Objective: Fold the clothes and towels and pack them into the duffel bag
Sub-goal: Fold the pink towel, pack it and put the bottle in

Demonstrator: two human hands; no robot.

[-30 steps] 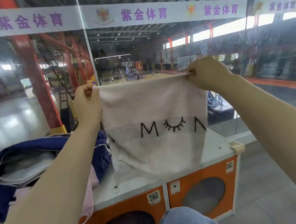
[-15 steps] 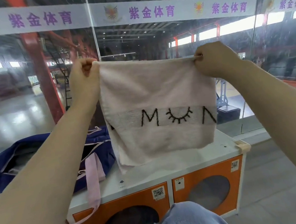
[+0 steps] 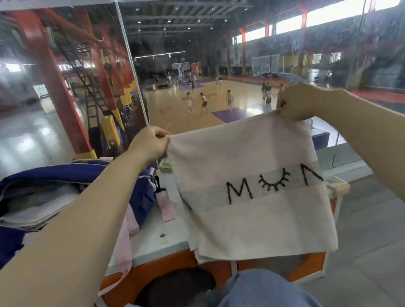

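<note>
A pale pink towel (image 3: 254, 226), folded double and stitched with black letters and an eyelash mark on a grey band, hangs in the air in front of me. My left hand (image 3: 147, 142) pinches its top left corner and my right hand (image 3: 295, 102) pinches its top right corner. The towel's lower edge hangs past the front of the white-topped cabinet (image 3: 156, 244). To the left on that cabinet lies the navy duffel bag (image 3: 2, 241), open, with folded light cloth (image 3: 33, 209) inside and pink straps (image 3: 166, 207) hanging over the edge.
The cabinet has orange fronts with round openings (image 3: 173, 291). A glass wall (image 3: 9, 101) stands just behind it, with a sports hall beyond. A small pale green object (image 3: 164, 164) sits on the cabinet behind the towel. My knees in blue trousers (image 3: 262, 300) are below.
Both hands have lowered the towel, so its bottom edge now hangs below the cabinet top. My view has tilted, showing more of the hall above the towel.
</note>
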